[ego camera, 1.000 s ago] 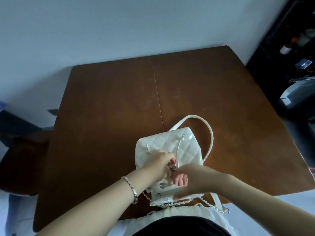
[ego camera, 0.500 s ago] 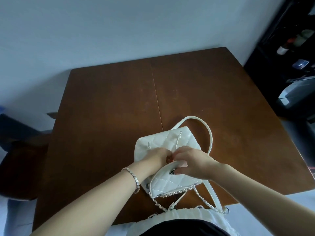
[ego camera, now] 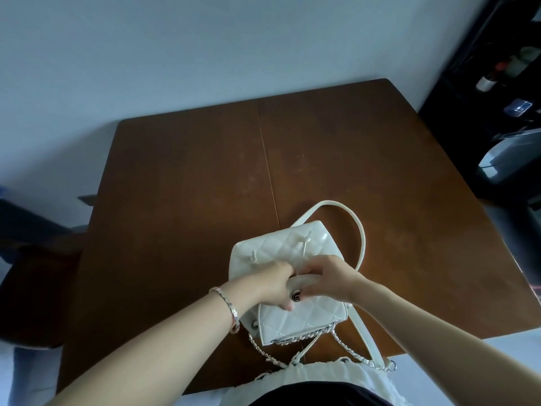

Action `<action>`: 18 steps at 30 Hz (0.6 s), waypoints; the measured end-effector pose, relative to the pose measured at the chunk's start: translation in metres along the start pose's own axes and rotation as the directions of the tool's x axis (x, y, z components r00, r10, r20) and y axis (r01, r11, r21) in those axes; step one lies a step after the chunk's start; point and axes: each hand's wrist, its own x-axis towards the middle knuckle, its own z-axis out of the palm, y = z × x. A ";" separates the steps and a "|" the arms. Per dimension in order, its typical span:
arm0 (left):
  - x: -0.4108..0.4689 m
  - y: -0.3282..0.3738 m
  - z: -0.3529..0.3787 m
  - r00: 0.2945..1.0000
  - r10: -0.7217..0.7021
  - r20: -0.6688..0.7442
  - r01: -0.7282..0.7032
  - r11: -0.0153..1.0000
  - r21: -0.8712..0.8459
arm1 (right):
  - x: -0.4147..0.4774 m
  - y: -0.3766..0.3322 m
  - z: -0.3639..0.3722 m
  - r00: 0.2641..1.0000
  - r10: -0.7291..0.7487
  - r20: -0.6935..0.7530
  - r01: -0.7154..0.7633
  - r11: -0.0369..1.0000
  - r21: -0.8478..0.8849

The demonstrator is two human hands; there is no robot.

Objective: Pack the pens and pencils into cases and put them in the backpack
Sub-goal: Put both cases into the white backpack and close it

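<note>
A small white quilted backpack [ego camera: 292, 247] lies on the brown wooden table [ego camera: 181, 200], near its front edge. Its white strap [ego camera: 358, 227] loops out to the right and a silver chain [ego camera: 263, 350] trails off the front. My left hand [ego camera: 270, 284] and my right hand [ego camera: 328, 276] meet on the middle of the bag, fingers curled around the edge of its flap by a round metal snap [ego camera: 295, 296]. No pens, pencils or cases show; whether any are inside the bag is hidden.
A dark chair [ego camera: 32, 288] stands at the table's left side. Dark shelving with bottles [ego camera: 497, 74] and a grey box [ego camera: 509, 159] stand to the right of the table. A pale wall lies behind the table.
Both hands moved up from the bag's front to its middle, bringing the flap edge with them. The quilted front panel with its snap now shows below the hands.
</note>
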 end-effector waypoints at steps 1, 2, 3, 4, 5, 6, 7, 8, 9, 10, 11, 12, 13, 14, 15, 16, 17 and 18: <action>0.001 0.000 0.004 1.000 -0.001 -0.024 0.001 1.000 -0.001 | 0.001 0.003 0.001 1.000 0.004 -0.011 -0.004 1.000 0.012; 0.001 -0.001 0.007 0.999 -0.005 -0.047 0.005 1.000 0.000 | 0.002 0.005 0.002 1.000 0.011 -0.025 -0.011 1.000 0.012; 0.001 -0.001 0.008 0.998 -0.011 -0.069 0.011 1.000 0.002 | 0.002 0.007 0.004 0.999 0.013 -0.045 -0.013 1.000 -0.004; 0.001 -0.002 0.009 0.996 -0.022 -0.089 0.022 1.000 0.001 | 0.002 0.009 0.006 0.997 -0.002 -0.078 -0.001 0.999 -0.045; 0.000 -0.002 0.008 0.994 -0.037 -0.103 0.037 0.999 -0.006 | 0.002 0.010 0.009 0.990 -0.056 -0.131 0.041 0.993 -0.114; -0.001 -0.002 0.007 0.993 -0.056 -0.106 0.053 0.998 -0.027 | 0.001 0.011 0.012 0.970 -0.151 -0.191 0.112 0.973 -0.203; -0.001 -0.002 0.005 0.992 -0.071 -0.100 0.065 0.996 -0.064 | -0.001 0.013 0.014 0.937 -0.259 -0.233 0.182 0.934 -0.306; -0.001 -0.003 0.002 0.993 -0.073 -0.094 0.063 0.992 -0.106 | -0.004 0.012 0.016 0.899 -0.361 -0.248 0.239 0.879 -0.412; 0.000 -0.004 -0.001 0.994 -0.062 -0.092 0.048 0.988 -0.146 | -0.009 0.010 0.018 0.863 -0.445 -0.239 0.284 0.818 -0.500; 0.000 -0.005 -0.004 0.995 -0.042 -0.090 0.025 0.984 -0.178 | -0.013 0.009 0.021 0.834 -0.508 -0.216 0.320 0.764 -0.560; -0.001 -0.005 -0.008 0.996 -0.020 -0.085 0.002 0.980 -0.200 | -0.016 0.007 0.023 0.807 -0.557 -0.198 0.357 0.726 -0.588; -0.001 -0.005 -0.013 0.997 -0.001 -0.080 -0.017 0.973 -0.232 | -0.020 0.004 0.025 0.795 -0.574 -0.197 0.378 0.722 -0.579; -0.002 -0.006 -0.019 0.997 0.008 -0.076 -0.029 0.961 -0.274 | -0.022 0.002 0.025 0.793 -0.571 -0.211 0.385 0.739 -0.553; -0.003 -0.006 -0.025 0.997 0.013 -0.075 -0.036 0.947 -0.320 | -0.024 -0.001 0.023 0.794 -0.562 -0.231 0.380 0.756 -0.533; -0.004 -0.005 -0.031 0.997 0.013 -0.076 -0.039 0.932 -0.360 | -0.024 -0.003 0.021 0.792 -0.553 -0.259 0.363 0.767 -0.530; -0.005 -0.005 -0.036 0.996 0.002 -0.085 -0.036 0.916 -0.401 | -0.024 -0.008 0.018 0.791 -0.543 -0.283 0.335 0.771 -0.541; -0.006 -0.005 -0.042 0.995 -0.019 -0.095 -0.027 0.893 -0.450 | -0.023 -0.014 0.014 0.790 -0.527 -0.314 0.297 0.776 -0.557; -0.008 -0.005 -0.047 0.994 -0.042 -0.103 -0.016 0.861 -0.508 | -0.022 -0.019 0.009 0.785 -0.510 -0.351 0.252 0.781 -0.571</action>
